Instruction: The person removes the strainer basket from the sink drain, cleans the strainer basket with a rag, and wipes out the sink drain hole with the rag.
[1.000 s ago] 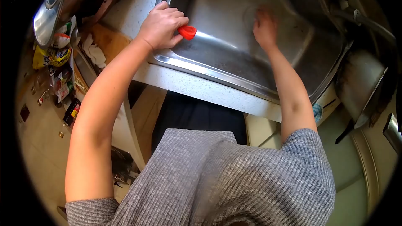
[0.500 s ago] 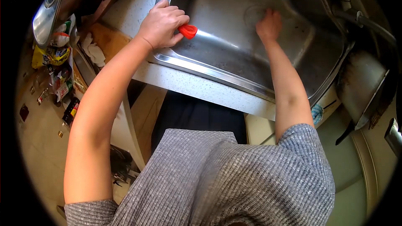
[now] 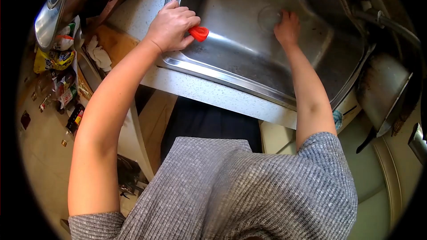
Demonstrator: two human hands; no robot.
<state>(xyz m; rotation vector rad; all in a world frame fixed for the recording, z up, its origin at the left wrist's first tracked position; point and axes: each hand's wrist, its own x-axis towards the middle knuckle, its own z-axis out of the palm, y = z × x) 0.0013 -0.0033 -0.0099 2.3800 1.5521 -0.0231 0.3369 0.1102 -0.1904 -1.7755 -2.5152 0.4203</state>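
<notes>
Our left hand grips a red thing by the left edge of the sink, not put down yet. Our right hand is beside the round drain; we can't tell if it holds anything, or what's left.

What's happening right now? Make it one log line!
left hand: gripping red object | right hand: inside sink, near round drain | right grip: unclear
</notes>
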